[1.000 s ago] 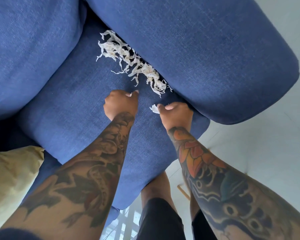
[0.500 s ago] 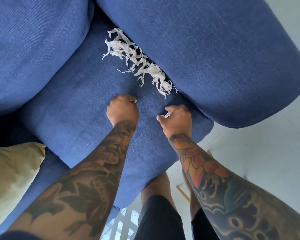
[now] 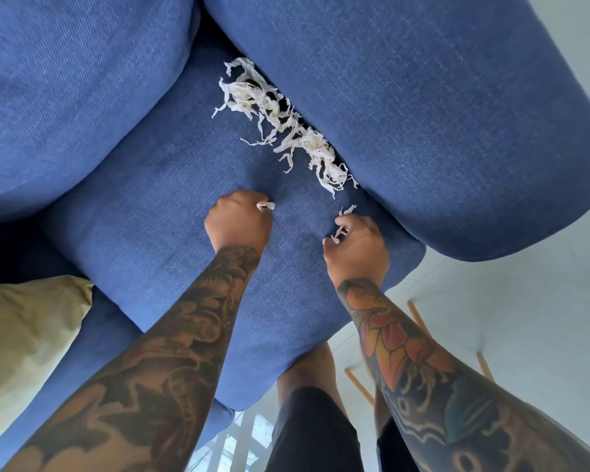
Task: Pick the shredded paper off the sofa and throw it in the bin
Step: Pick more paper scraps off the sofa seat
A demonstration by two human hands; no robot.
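Left hand [image 3: 237,225] fisted round a white scrap, right hand [image 3: 356,245] pinching shreds at the blue fabric sofa's [image 3: 171,212] seat front; main white shredded-paper pile [image 3: 285,126] remains along the right armrest crease, bin unseen.

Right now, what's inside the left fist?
A bit of shredded paper pokes out of the left hand, whose grip is curled round it. The fingers hide how much more is inside.
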